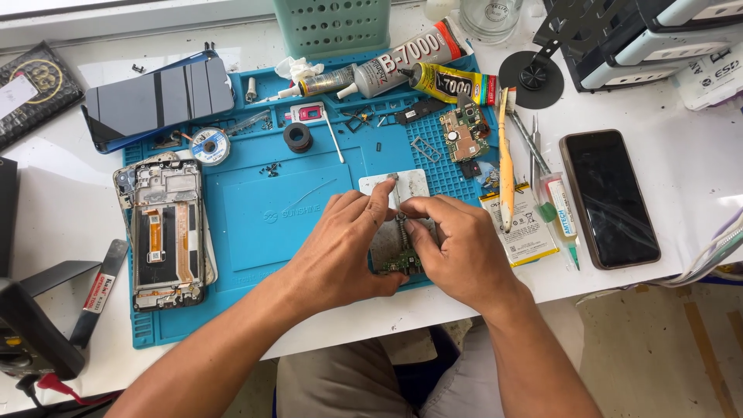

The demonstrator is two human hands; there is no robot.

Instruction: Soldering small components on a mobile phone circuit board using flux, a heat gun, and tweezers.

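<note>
The small green circuit board (pixel 400 262) lay on a pale metal plate (pixel 410 186) at the near edge of the blue work mat (pixel 263 217), pinched between the fingers of the left hand (pixel 340 248) and the right hand (pixel 460 248), both closed narrowly on it. Just right of the fingers lay a flat phone battery (pixel 526 232), a yellow-handled brush (pixel 505 170) and tweezers (pixel 531 143), with a dark phone (pixel 609 197) beyond. Left of the fingers a bare stretch of mat gave open room, then an opened phone frame (pixel 166 232). Past the fingertips sat a second board (pixel 463 139), glue tubes (pixel 402 66) and loose screws (pixel 271 169). Below the wrists the counter (pixel 681 155) edge ran close. The board looked narrow, green and densely populated; the hands hid most of it.
</note>
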